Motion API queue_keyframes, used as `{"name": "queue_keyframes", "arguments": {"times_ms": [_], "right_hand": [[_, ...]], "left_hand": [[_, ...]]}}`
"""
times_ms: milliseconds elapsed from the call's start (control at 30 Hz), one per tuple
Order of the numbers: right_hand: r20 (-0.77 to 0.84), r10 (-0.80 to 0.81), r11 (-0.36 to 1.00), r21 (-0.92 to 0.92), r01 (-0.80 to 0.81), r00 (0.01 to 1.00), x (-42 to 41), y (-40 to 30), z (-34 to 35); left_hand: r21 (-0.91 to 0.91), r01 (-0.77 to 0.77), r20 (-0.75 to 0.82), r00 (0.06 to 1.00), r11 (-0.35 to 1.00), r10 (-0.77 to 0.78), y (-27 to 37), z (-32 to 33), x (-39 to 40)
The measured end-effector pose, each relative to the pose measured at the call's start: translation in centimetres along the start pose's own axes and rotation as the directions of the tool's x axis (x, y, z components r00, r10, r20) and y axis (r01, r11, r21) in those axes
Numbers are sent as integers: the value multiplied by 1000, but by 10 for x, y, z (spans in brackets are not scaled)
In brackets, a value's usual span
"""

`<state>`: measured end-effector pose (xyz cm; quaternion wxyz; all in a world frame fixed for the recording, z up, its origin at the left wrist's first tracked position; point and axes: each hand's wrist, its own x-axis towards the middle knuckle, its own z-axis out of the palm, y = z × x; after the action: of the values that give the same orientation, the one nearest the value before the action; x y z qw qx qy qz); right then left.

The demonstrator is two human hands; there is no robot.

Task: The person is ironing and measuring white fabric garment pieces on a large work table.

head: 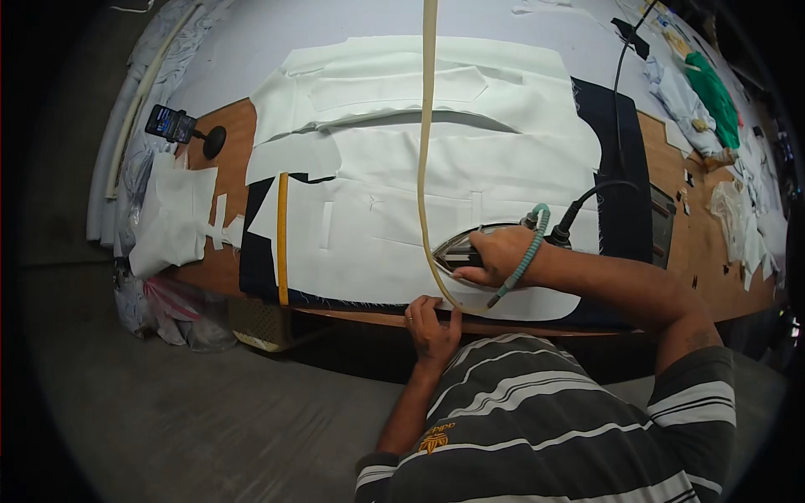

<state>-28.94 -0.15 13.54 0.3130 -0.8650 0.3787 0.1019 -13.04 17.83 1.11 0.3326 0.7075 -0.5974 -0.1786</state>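
Observation:
My right hand (503, 254) grips the handle of a steam iron (461, 242), whose soleplate rests on a white fabric piece (365, 258). A teal coiled sleeve (533, 251) joins the iron to a pale steam hose (426, 151) that hangs from above. At the table's near edge, my left hand (434, 327) touches the border of the white piece, its fingers spread and the thumb near the hose's bend. Dark navy cloth (622, 226) with frayed edges lies under the white pieces. A yellow ruler (283, 239) lies across the left end of the white piece.
More white cut pieces (402, 88) lie beyond. A phone on a stand (171, 124) and white scraps (176, 217) are at left. A dark iron rest (661, 226), a plastic bag (727, 210) and green cloth (714, 97) are at right. The iron's black cord (619, 100) runs upward.

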Motion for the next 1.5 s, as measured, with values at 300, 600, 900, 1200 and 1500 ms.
{"name": "queue_keyframes", "arguments": {"times_ms": [300, 600, 900, 1200, 1500], "right_hand": [[-68, 163, 976, 160, -150, 984, -11, -14, 10], [101, -149, 989, 0, 149, 984, -36, 4, 14], [199, -190, 970, -110, 215, 961, -98, 50, 19], [318, 53, 996, -88, -26, 946, -195, 96, 9], [156, 423, 868, 213, -448, 893, -215, 61, -56]], "left_hand": [[-44, 168, -346, 922, 985, -173, -5, 9, -38], [15, 261, -410, 882, 965, -232, -2, -2, -39], [94, 63, -209, 977, 994, -42, 6, 6, -5], [191, -11, -95, 995, 982, 30, 13, 26, 13], [235, -47, -101, 992, 971, 72, 13, 29, 12]]}}
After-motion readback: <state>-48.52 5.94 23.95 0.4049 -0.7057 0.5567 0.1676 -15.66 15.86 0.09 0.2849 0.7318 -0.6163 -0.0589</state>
